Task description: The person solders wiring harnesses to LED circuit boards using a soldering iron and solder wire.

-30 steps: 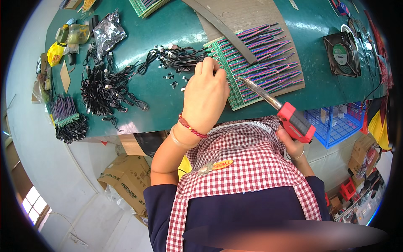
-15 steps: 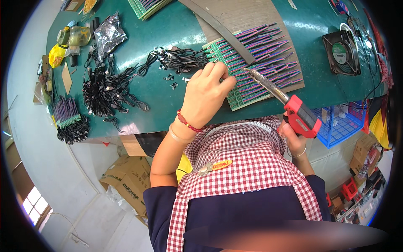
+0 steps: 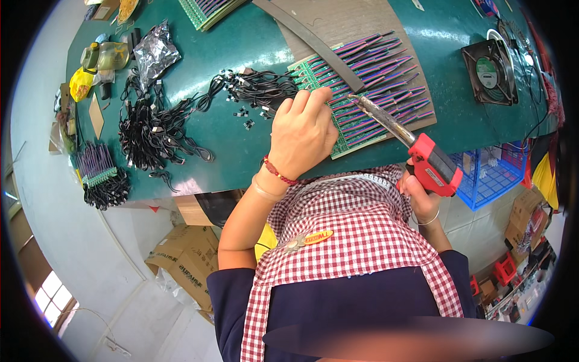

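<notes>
Table (image 3: 241, 54): green top, near edge running left to right in front of the person.
Centre: green board (image 3: 368, 90) stuck with rows of purple wires, lying on a brown sheet (image 3: 356, 18); a grey strip (image 3: 313, 39) lies slantwise across both.
Beside the board: black cable bundle (image 3: 259, 87), small black parts (image 3: 244, 114) loose near it.
Left: heap of black cables (image 3: 148, 130), silver bag (image 3: 155, 53), yellow bag (image 3: 80, 84), purple-wired block (image 3: 96, 169) at the edge.
Right: black fan (image 3: 490, 63).
Far edge: another green board (image 3: 208, 9).
</notes>
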Available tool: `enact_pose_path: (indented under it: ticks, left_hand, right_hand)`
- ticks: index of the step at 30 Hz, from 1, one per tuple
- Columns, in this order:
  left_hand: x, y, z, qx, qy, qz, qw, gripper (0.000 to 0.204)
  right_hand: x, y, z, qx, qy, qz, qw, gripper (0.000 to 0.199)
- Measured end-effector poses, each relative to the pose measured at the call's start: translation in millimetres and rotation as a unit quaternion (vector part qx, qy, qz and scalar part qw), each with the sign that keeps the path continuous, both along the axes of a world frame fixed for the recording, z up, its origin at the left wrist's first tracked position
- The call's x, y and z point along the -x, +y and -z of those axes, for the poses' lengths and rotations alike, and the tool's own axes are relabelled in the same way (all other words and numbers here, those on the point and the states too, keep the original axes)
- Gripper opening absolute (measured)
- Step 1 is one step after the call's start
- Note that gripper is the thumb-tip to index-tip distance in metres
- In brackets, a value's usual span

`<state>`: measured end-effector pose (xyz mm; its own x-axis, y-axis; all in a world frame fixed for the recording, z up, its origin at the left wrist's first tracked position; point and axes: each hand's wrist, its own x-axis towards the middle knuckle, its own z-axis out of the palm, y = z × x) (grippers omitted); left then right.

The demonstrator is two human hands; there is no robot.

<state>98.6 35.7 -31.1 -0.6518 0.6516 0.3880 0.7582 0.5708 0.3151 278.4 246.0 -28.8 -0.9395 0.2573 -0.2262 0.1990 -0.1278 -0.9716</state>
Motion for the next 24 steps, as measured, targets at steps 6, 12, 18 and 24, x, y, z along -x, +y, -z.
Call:
enact_pose_path:
  ticks: [6, 12, 18, 24]
  left_hand:
    - [-5, 0, -18, 0.02, -0.074, -0.037, 0.996, 0.012]
    - [-7, -8, -21, 0.033, -0.12, -0.057, 0.991, 0.016]
    - [-10, -6, -28, 0.106, -0.107, -0.069, 0.986, 0.016]
    - [-9, -2, -41, 0.183, -0.027, -0.058, 0.981, 0.012]
  right_hand:
    - [-3, 2, 2, -0.003, -0.004, -0.013, 1.0, 0.034]
    - [-13, 4, 6, -0.017, -0.012, -0.023, 1.0, 0.035]
    - [-23, 4, 5, -0.006, -0.082, -0.009, 0.997, 0.024]
    - [-23, 2, 2, -0.018, -0.067, -0.044, 0.997, 0.035]
